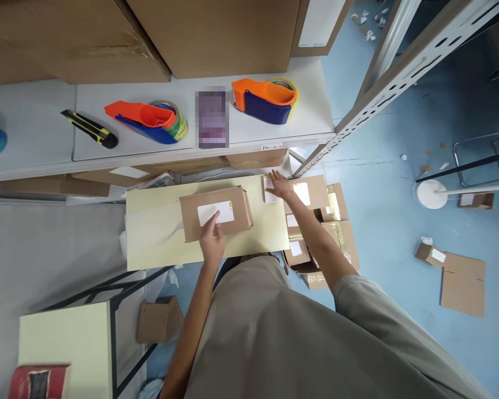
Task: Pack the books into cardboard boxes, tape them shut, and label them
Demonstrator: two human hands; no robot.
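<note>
A small cardboard box (pixel 233 217) with a white label (pixel 215 213) lies on a pale yellow board (pixel 158 238) in front of me. My left hand (pixel 213 241) rests on the box, its fingers pressed onto the label's lower edge. My right hand (pixel 280 185) reaches to the board's far right corner, fingers stretched flat on a white slip of paper (pixel 269 194). Neither hand grips anything.
A white shelf (pixel 249 133) above holds two orange-and-blue tape dispensers (pixel 149 121) (pixel 266 100), a yellow-black utility knife (pixel 90 128) and large cartons. Several labelled boxes (pixel 316 221) are piled on the blue floor at right. Cardboard scraps (pixel 461 282) lie farther right.
</note>
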